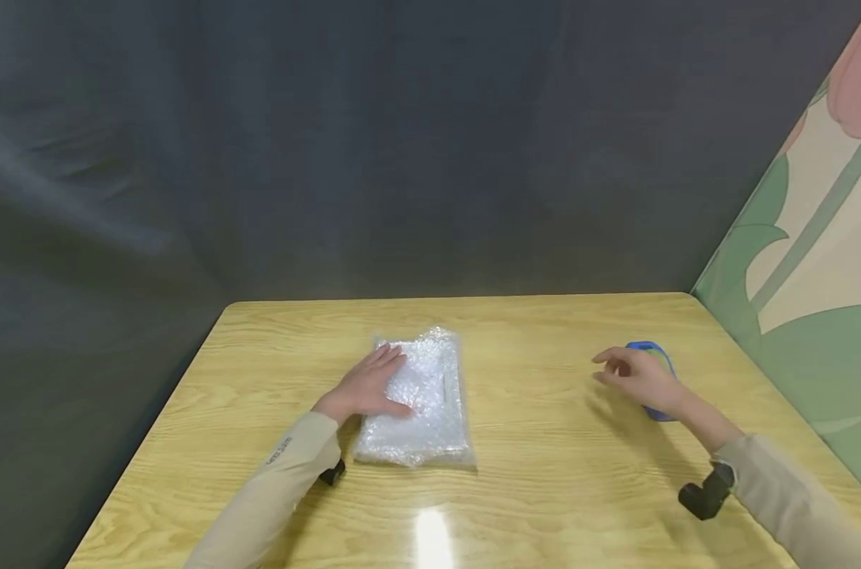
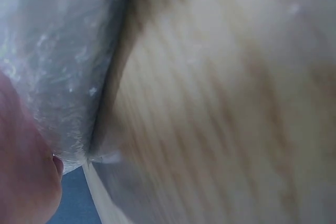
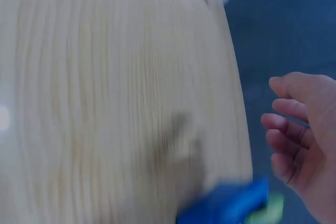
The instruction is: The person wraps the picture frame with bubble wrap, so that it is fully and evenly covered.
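Observation:
A flat package in clear bubble wrap lies on the wooden table. My left hand rests on its left part, fingers spread. In the left wrist view, part of that hand shows beside the wrap's shiny edge. Farther right, my right hand is raised above the table, its fingers loosely curved around nothing. Beneath and behind it is a blue object with a green part, mostly covered by the hand in the head view. The right wrist view shows this blue and green thing blurred at the bottom edge.
The wooden table has rounded far corners. A dark curtain hangs behind it and along the left. On the right stands a panel with a flower pattern. Each wrist carries a small black camera.

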### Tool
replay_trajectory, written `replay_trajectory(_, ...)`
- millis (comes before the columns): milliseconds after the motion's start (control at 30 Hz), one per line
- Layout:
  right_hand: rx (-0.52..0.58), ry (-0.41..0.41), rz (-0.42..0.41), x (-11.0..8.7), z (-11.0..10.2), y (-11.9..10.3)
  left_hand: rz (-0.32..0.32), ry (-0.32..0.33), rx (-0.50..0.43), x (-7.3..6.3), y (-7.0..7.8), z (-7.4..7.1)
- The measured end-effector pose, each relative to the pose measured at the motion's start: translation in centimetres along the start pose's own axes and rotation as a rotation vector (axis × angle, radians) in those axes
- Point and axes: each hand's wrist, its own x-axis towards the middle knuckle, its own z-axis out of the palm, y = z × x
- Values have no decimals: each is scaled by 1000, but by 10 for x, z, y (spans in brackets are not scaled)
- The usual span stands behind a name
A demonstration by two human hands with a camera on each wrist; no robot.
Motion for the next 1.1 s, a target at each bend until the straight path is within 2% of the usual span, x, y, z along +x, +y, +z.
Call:
replay_trajectory(133,-14,35,119,-22,-24,30,-9,10,-8,3,-3,1)
replay_trajectory(267,-62,55,207,-40,-39,51,-12,14,-20,4,-5,2)
replay_trajectory(367,-110,40,272,-50,-44,60,-16,9,-25,2,-5,1)
replay_trajectory(467,-124,-16,348,-58,-46,64,-21,6,-26,2,-2,-1)
replay_trajectory(700,-52,-56,390,-66,-46,70,-21,7,3,4,0,0)
replay_trajectory(1100,51,-102,409,-60,-45,76,-17,12,-1,5,-2,0)
